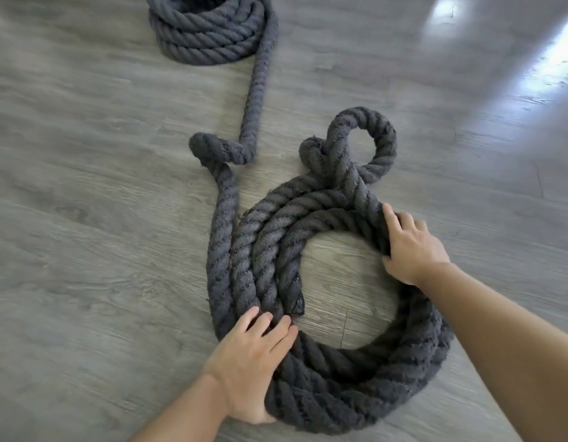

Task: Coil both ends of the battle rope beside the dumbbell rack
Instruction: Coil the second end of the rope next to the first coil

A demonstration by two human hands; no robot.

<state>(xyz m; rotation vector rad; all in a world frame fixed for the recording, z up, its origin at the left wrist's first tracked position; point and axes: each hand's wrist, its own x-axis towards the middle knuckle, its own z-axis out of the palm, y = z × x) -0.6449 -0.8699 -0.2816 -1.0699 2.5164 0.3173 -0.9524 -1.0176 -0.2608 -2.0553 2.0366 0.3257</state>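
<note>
A thick dark grey battle rope lies on the floor. Its near part forms a loose coil (324,378) of several turns, with a small extra loop (381,141) sticking out at the far side. My left hand (254,355) rests on the coil's near left side, fingers laid over the strands beside the taped rope end (297,306). My right hand (410,247) lies on the coil's right side, fingers spread over the rope. A straight stretch (254,97) runs away to a second, tidy stacked coil (209,30) at the top of the view.
Grey wood-look flooring (84,250) surrounds the rope on all sides. Bright window glare falls on the floor at the upper right (547,59). No dumbbell rack is in view.
</note>
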